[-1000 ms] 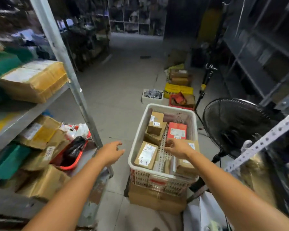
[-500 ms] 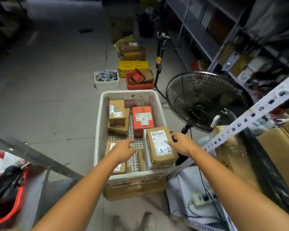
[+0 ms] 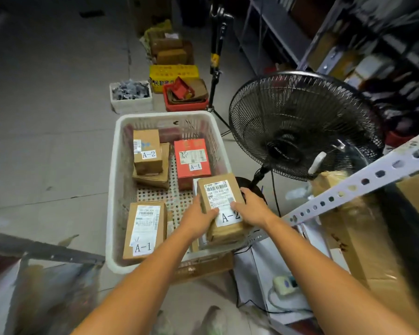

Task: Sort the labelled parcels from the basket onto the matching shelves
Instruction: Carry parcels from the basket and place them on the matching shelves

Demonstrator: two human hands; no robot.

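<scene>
A-2 parcel (image 3: pixel 224 209), brown box w/ white label, sits tilted over the basket's (image 3: pixel 111 189) 4 o'clock corner, held by both hands. Left hand (image 3: pixel 198 220) clamps its left edge, thumb on top face, fingers under/hidden; forearm comes in from 7 o'clock, roughly straight. Right hand (image 3: pixel 250 209) grips the right edge, thumb across the label next to the "A-2" text, fingers wrapped round the far side; forearm in from 5 o'clock. Both grips closed on the box, no gap visible. Rest of basket: A-1 parcel (image 3: pixel 144 230) flat at 7 o'clock, red A-1 box (image 3: pixel 192 160) at 1 o'clock, small A-2 box (image 3: pixel 147 151) stacked on another brown box at 11 o'clock. Black fan (image 3: pixel 300 126) just beside basket at 3 o'clock. Perforated shelf rail (image 3: pixel 363 182) crosses diag at 3-4 o'clock, above right forearm.
</scene>
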